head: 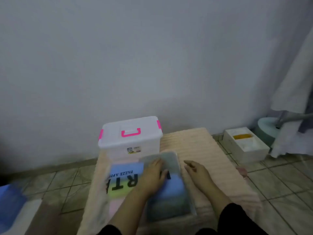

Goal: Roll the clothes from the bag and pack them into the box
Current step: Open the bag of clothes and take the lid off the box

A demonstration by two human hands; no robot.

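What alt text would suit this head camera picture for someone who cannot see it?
A person's left hand rests on a clear bag of folded clothes lying on a peach mat; the right hand hovers beside it. A lidded plastic box with pink latches stands behind.

Left hand (153,173) flat on clear bag (171,199), right hand (197,170) beside it, lidded box (130,139) behind

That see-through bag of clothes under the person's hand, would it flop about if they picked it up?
Probably yes. The bag looks like thin clear plastic over soft folded clothes, so it would likely sag at the ends when lifted. Its glossy film may be somewhat slippery; the left hand lies flat on top of it. Lying flat on the mat, it seems unlikely to roll.
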